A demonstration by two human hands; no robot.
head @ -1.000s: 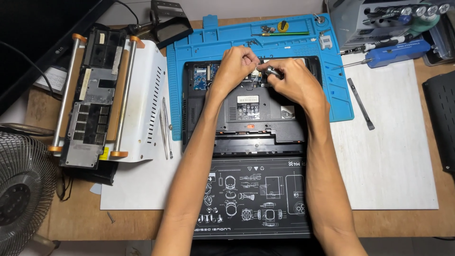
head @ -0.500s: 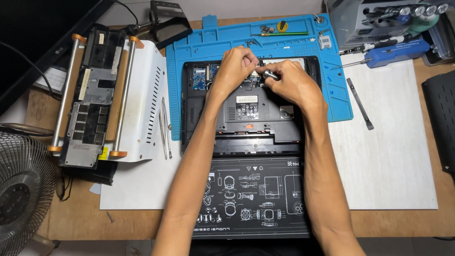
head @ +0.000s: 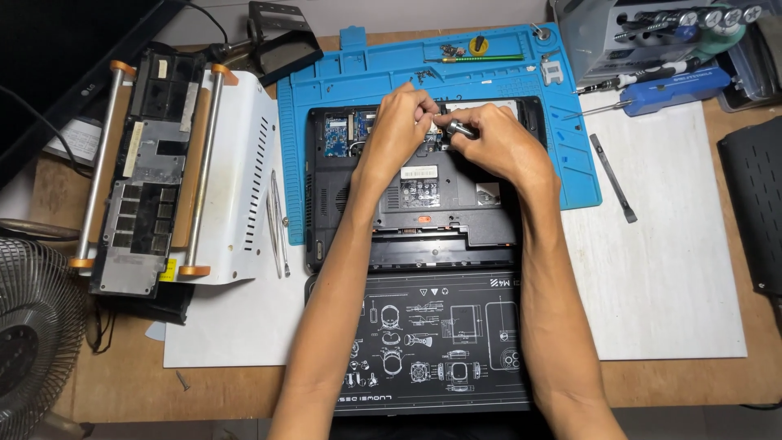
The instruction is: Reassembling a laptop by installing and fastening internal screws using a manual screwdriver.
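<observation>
A black laptop (head: pixel 407 213) lies upside down on a blue repair mat (head: pixel 342 81), its bottom covers off and green circuit boards (head: pixel 346 134) showing. Over its upper middle, my right hand (head: pixel 498 147) is closed around a small silver-tipped screwdriver (head: pixel 458 128) that points at the open bay. Close beside it, my left hand (head: pixel 401 122) has its fingers curled and pinched down at the same spot; whatever it grips is hidden. The two hands nearly touch.
A black printed mat (head: pixel 432 342) lies in front of the laptop. A frame with metal rails (head: pixel 155 171) sits left on a white sheet, tweezers (head: pixel 277 220) beside it. A pry tool (head: pixel 612 178), screwdriver set (head: pixel 676 49), fan (head: pixel 32 342) and black pad (head: pixel 753 204) surround the area.
Both hands stay over the same spot of the laptop, shifting only slightly; the screwdriver has turned a little in my right hand.
</observation>
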